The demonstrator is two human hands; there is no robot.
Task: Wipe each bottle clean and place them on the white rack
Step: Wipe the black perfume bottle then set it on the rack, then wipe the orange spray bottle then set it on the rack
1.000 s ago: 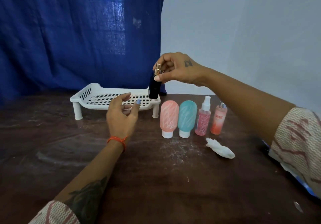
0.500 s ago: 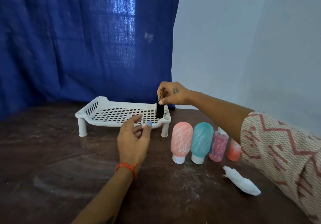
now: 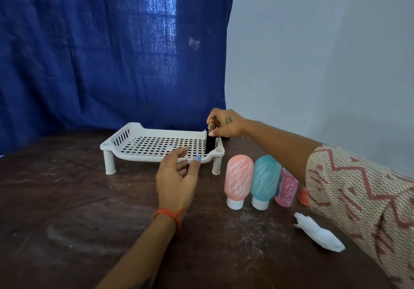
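Both hands are seen in the middle of the frame: the right hand [image 3: 224,124] is curled over the top of a small black bottle [image 3: 210,142], its fingertips pinching the gold cap, while the left hand [image 3: 177,176] hovers relaxed and spread in front of the white rack [image 3: 116,142], holding nothing. The black bottle is stood upright in the right-hand near corner of the rack, at centre frame; whether its base is already fully seated on the perforated floor cannot be told. It is judged to be light, rigid and smooth, perhaps glass, so a slip or a knock against the rack wall is to be avoided; a narrow tall body of this kind is likely to topple easily, and it is best steadied by the shoulder or cap until it is settled. To the lower right of the rack, four more bottles are lined up on the dark tabletop [image 3: 67,210]: a pink squeeze bottle [image 3: 238,179] and a teal squeeze bottle [image 3: 265,179], both standing on their white caps and scribbled over with white marks, then a pink spray bottle [image 3: 286,188] and an orange bottle [image 3: 303,196] largely hidden behind the right forearm. The squeeze bottles are judged soft and yielding, so they are best held around the wide middle without hard pressure. A crumpled white tissue [image 3: 318,232] is left lying at lower right, well apart from both hands. A blue curtain [image 3: 100,53] is hung behind.
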